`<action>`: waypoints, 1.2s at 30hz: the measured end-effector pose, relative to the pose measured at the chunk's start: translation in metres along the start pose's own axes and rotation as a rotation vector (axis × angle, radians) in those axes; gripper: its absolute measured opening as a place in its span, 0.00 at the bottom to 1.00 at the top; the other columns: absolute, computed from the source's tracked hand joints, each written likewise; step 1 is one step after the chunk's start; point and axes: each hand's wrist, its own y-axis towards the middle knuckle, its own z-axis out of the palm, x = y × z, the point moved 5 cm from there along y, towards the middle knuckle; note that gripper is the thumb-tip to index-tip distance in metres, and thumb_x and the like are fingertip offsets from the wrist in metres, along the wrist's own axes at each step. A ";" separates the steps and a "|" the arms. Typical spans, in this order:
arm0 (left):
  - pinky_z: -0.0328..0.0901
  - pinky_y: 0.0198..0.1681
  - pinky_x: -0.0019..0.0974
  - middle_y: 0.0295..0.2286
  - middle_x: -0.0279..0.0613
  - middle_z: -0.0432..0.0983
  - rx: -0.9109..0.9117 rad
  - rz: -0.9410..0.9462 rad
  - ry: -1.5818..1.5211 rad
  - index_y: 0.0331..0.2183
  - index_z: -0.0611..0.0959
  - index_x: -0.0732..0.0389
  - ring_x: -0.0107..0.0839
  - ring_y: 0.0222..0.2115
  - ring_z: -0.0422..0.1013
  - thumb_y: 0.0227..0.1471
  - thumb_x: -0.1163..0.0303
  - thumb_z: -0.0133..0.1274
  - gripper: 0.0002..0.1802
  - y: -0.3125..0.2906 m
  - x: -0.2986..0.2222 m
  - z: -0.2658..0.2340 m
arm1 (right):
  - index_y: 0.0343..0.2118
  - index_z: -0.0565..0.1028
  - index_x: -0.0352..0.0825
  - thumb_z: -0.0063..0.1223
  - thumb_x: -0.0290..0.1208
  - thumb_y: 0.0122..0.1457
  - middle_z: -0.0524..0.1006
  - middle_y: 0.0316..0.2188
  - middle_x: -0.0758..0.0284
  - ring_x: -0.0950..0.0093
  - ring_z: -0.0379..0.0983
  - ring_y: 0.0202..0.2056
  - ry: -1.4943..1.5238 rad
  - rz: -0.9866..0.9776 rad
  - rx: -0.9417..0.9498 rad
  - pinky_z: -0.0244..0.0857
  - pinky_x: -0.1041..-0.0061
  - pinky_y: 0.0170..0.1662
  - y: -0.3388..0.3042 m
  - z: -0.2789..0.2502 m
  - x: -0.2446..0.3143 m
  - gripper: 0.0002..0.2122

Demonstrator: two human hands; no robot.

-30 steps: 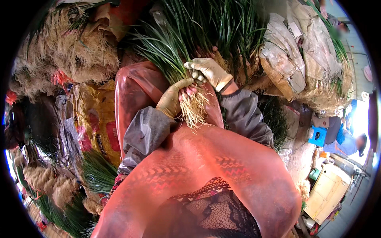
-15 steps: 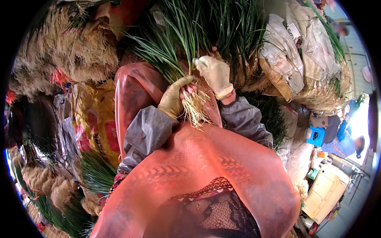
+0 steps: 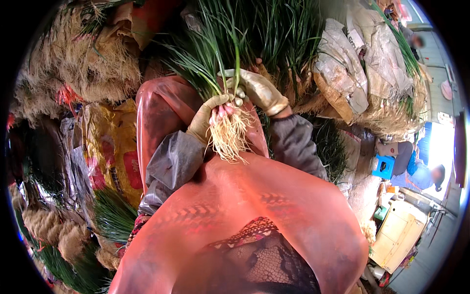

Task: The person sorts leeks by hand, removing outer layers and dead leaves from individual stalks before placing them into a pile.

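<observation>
At the far left, root-fringed bundles (image 3: 93, 68) are heaped with their pale roots facing outward, perhaps because stacking them alike keeps the leaves together behind. Beside them lies a creased yellow sack (image 3: 115, 142), with long green leaves (image 3: 115, 213) below it. Toward the middle, the gloved left hand (image 3: 208, 117) is clamped around a bunch of spring onions (image 3: 229, 125), just above the pink bulbs; gripping there likely keeps the stalks gathered while the roots hang free over the red apron (image 3: 245, 183), which probably shields the person's lap from soil and wet. The bunch is above the lap, leaves pointing away from the body, so bulbs and roots face the person. The gloved right hand (image 3: 259, 90) meets it from the other side, fingers bent at the stalks, though whether they pinch any cannot be told. Behind it stands a dense pile of green stalks (image 3: 291, 39), apparently within easy reach. Farther right, pale sacks (image 3: 342, 68) drape over more root-fringed bundles, perhaps as a cover.
</observation>
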 end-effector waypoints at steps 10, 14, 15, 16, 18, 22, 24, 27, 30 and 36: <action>0.72 0.31 0.32 0.30 0.44 0.76 -0.167 0.146 0.073 0.37 0.77 0.63 0.30 0.25 0.72 0.53 0.66 0.51 0.12 -0.008 -0.002 -0.011 | 0.36 0.77 0.30 0.45 0.35 0.63 0.78 0.25 0.71 0.83 0.70 0.23 -0.708 -0.182 -0.483 0.63 0.82 0.24 0.008 -0.028 0.002 0.13; 0.72 0.29 0.31 0.27 0.40 0.75 -0.298 0.129 0.162 0.41 0.76 0.67 0.29 0.24 0.71 0.53 0.65 0.50 0.17 -0.008 -0.004 -0.018 | 0.49 0.70 0.28 0.40 0.38 0.66 0.76 0.29 0.73 0.90 0.60 0.20 0.087 0.003 -0.057 0.57 0.91 0.24 -0.008 0.008 0.017 0.18; 0.72 0.29 0.30 0.27 0.40 0.75 -0.259 0.112 0.140 0.42 0.76 0.68 0.28 0.24 0.71 0.53 0.65 0.50 0.18 -0.007 -0.002 -0.013 | 0.50 0.69 0.28 0.41 0.39 0.66 0.75 0.31 0.74 0.90 0.60 0.19 0.101 0.003 0.003 0.55 0.91 0.21 -0.004 0.009 0.009 0.19; 0.72 0.28 0.29 0.27 0.40 0.75 -0.220 0.096 0.117 0.43 0.76 0.68 0.28 0.23 0.71 0.54 0.65 0.50 0.19 -0.005 0.001 -0.006 | 0.51 0.68 0.28 0.41 0.40 0.66 0.74 0.32 0.75 0.90 0.60 0.19 0.116 0.003 0.064 0.54 0.91 0.19 0.001 0.004 -0.003 0.20; 0.71 0.27 0.28 0.27 0.40 0.76 -0.147 0.074 0.091 0.45 0.75 0.69 0.26 0.23 0.71 0.54 0.65 0.50 0.20 -0.005 -0.001 -0.004 | 0.49 0.70 0.29 0.42 0.38 0.66 0.72 0.29 0.76 0.92 0.60 0.20 0.069 -0.079 0.062 0.55 0.93 0.21 0.011 0.004 -0.004 0.18; 0.70 0.27 0.27 0.29 0.39 0.74 -0.241 0.083 0.100 0.43 0.75 0.67 0.23 0.22 0.69 0.54 0.65 0.50 0.17 -0.007 -0.003 -0.028 | 0.44 0.74 0.33 0.47 0.35 0.61 0.75 0.29 0.69 0.80 0.68 0.23 -0.208 -0.222 -0.135 0.63 0.82 0.26 0.018 -0.007 -0.002 0.13; 0.70 0.27 0.28 0.30 0.41 0.73 -0.214 0.176 0.073 0.40 0.76 0.64 0.26 0.22 0.69 0.54 0.66 0.50 0.14 -0.007 -0.007 -0.023 | 0.43 0.74 0.35 0.48 0.34 0.59 0.77 0.30 0.63 0.70 0.73 0.26 -1.198 -0.630 -0.482 0.67 0.73 0.29 0.011 -0.007 0.002 0.12; 0.71 0.34 0.35 0.33 0.43 0.71 -0.017 0.201 0.044 0.38 0.74 0.60 0.31 0.28 0.69 0.54 0.67 0.50 0.10 -0.011 -0.011 -0.016 | 0.38 0.79 0.40 0.51 0.37 0.55 0.79 0.31 0.62 0.61 0.76 0.35 -1.658 0.070 -0.488 0.70 0.67 0.40 0.008 -0.049 -0.034 0.11; 0.72 0.36 0.37 0.37 0.43 0.71 0.042 0.298 0.036 0.51 0.70 0.62 0.31 0.31 0.71 0.55 0.68 0.49 0.22 -0.013 -0.019 0.005 | 0.39 0.80 0.44 0.53 0.41 0.55 0.80 0.33 0.63 0.63 0.77 0.35 -1.761 0.291 -0.315 0.71 0.69 0.40 -0.027 -0.060 -0.026 0.12; 0.72 0.40 0.43 0.37 0.45 0.74 -0.107 0.150 0.017 0.46 0.74 0.67 0.33 0.33 0.73 0.54 0.67 0.49 0.19 0.002 -0.003 -0.017 | 0.34 0.77 0.37 0.53 0.33 0.52 0.78 0.28 0.57 0.59 0.76 0.33 -1.988 -0.068 -0.648 0.69 0.64 0.36 0.042 -0.102 0.027 0.09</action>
